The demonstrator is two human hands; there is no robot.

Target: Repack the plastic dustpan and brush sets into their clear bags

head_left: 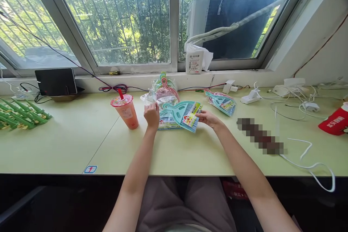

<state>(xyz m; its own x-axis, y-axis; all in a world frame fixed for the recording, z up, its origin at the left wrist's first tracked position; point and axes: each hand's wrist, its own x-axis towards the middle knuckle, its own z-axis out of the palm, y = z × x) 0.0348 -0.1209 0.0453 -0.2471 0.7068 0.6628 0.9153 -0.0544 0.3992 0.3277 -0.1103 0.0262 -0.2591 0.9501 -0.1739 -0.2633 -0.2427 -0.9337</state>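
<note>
Table [116, 156]: pale green, front edge at the seated person's lap [187, 203]; number tag [90, 169] near that edge.

Right hand [208, 117]: thumb and fingers clamped on the wide end of a brush [178, 114], at its printed card [191, 116]. Risk, as judged: with the hold at one end only, the brush could have swivelled or slipped; a hard tug could have torn the card.

Brush: turquoise, one, tilted over the middle of the table, its handle toward the left hand [151, 115].

Left hand: fingers drawn together, seemingly on a clear bag [148, 98]; the exact grip partly hidden. Film so thin could have split under a sharp pull, or caught on the handle.

Bagged set [165, 123]: flat on the table, partly beneath the brush; liable to be dragged along with it.

Drink cup [127, 114]: tall, narrow-based, just beside the left hand. An outward swing of the left arm could have tipped it and wetted the packs.

Wrapped stack [164, 93]: behind the hands; slick film could have let it slide.

Second bagged set [224, 103]: beyond the right hand, apart from it.

Cable coil [108, 88]: behind the cup.

Tissue pack [193, 61]: on the windowsill [152, 77], well apart.
</note>
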